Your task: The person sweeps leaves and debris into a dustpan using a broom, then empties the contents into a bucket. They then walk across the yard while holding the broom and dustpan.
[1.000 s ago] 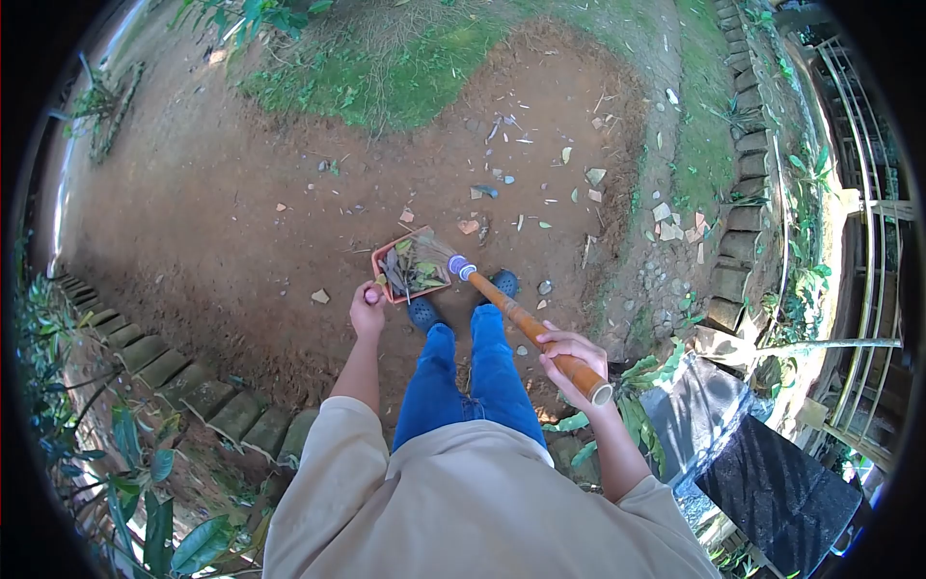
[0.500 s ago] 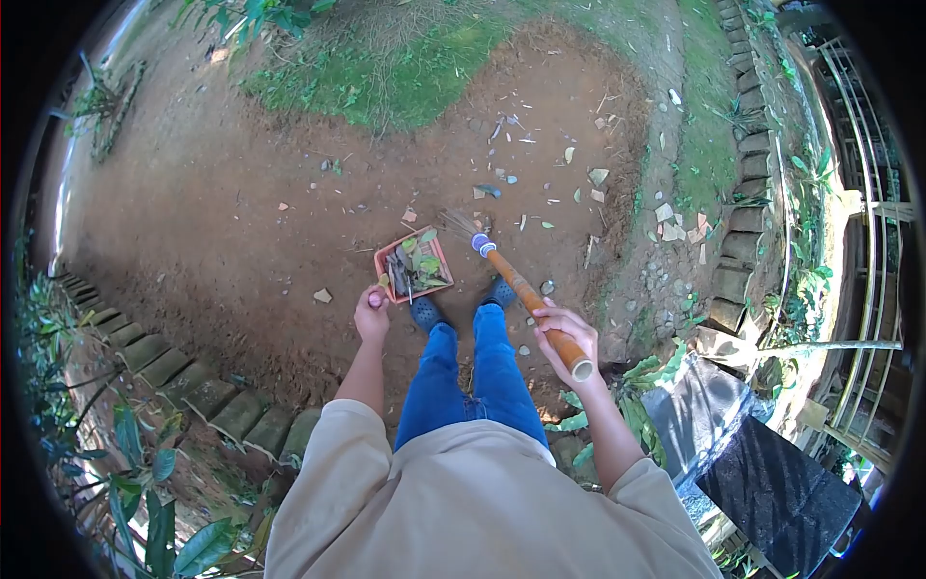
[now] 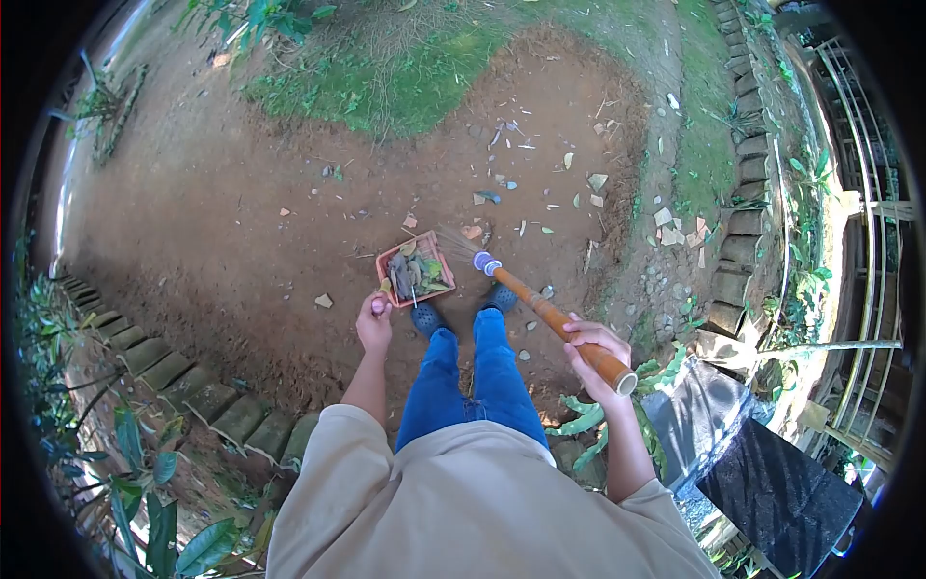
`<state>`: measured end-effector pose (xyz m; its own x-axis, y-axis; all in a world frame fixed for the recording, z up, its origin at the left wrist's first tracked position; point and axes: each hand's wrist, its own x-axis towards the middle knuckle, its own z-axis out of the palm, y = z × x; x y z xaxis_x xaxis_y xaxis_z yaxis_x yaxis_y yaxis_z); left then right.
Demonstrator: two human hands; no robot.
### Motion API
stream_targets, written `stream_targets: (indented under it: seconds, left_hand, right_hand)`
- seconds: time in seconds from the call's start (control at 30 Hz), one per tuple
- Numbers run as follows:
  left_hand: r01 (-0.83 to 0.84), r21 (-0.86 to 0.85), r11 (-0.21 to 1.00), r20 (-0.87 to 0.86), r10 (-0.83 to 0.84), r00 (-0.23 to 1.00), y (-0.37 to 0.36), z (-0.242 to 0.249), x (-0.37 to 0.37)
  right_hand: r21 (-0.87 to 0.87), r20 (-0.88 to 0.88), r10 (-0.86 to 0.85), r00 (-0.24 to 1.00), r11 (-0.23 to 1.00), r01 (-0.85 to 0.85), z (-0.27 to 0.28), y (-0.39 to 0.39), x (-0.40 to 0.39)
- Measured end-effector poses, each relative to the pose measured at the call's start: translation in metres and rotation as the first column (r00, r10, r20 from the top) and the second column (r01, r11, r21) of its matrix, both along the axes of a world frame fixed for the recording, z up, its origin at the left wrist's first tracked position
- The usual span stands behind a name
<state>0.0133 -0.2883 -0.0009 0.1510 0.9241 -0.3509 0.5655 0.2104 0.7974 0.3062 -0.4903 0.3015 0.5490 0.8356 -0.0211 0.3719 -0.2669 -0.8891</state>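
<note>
My left hand (image 3: 374, 326) is closed round the handle of a square orange dustpan (image 3: 424, 298), in front of my feet. Green and brown leaves (image 3: 424, 270) and a thin pale stick lie in the pan. In my right hand (image 3: 598, 355) is a stick broom (image 3: 542, 308) with a bamboo handle and a purple and white binding, fingers wrapped near the handle's top end. The broom's thin bristles (image 3: 458, 246) fan out at the right edge of the dustpan, over the bare soil.
Dry leaves and broken shards (image 3: 672, 227) are scattered over the soil ahead and to the right. A grass patch (image 3: 386, 92) lies farther off. Rows of edging tiles (image 3: 236, 420) border both sides. A black sheet (image 3: 781, 492) and a bamboo fence (image 3: 873, 232) stand at the right.
My right hand and the broom's top end have swung to the right and a little toward me. The bristles have shifted slightly left and nearer the dustpan, which stays almost in place.
</note>
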Motion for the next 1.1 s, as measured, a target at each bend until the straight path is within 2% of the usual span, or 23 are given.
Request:
stream_targets:
  seconds: [0.2, 0.37, 0.47, 0.57, 0.67, 0.77, 0.87, 1.1]
  left_hand:
    - [-0.043, 0.011, 0.999, 0.063, 0.042, 0.997, 0.004, 0.004, 0.019]
    - [-0.042, 0.018, 0.999, 0.107, 0.039, 0.994, 0.012, 0.017, 0.05]
    - [-0.048, 0.054, 0.997, 0.066, 0.044, 0.997, 0.013, 0.0, 0.063]
    - [-0.039, 0.102, 0.994, 0.022, 0.037, 0.999, 0.013, 0.008, 0.074]
    - [-0.037, 0.078, 0.996, 0.0, 0.037, 0.999, 0.012, 0.019, 0.076]
    - [-0.073, 0.077, 0.994, 0.088, 0.066, 0.994, 0.004, 0.025, 0.069]
    - [-0.069, 0.097, 0.993, 0.058, 0.063, 0.996, -0.005, 0.028, 0.061]
    - [-0.123, 0.061, 0.991, 0.155, 0.112, 0.982, -0.012, 0.026, 0.067]
  right_hand:
    - [0.041, 0.059, -0.098, 0.993, 0.995, 0.096, 0.005, -0.015, 0.029]
    - [0.072, 0.026, -0.249, 0.968, 0.966, 0.247, -0.001, -0.026, 0.053]
    - [0.099, 0.01, -0.326, 0.945, 0.941, 0.324, -0.01, -0.025, 0.068]
    - [0.102, 0.061, -0.328, 0.943, 0.941, 0.321, -0.014, -0.02, 0.083]
    - [0.102, 0.081, -0.348, 0.934, 0.935, 0.339, -0.019, -0.018, 0.096]
    - [0.097, 0.068, -0.362, 0.93, 0.93, 0.355, -0.021, -0.02, 0.107]
    - [0.106, 0.061, -0.358, 0.932, 0.931, 0.35, -0.026, -0.022, 0.117]
    - [0.127, 0.014, -0.407, 0.913, 0.907, 0.402, -0.039, -0.022, 0.132]
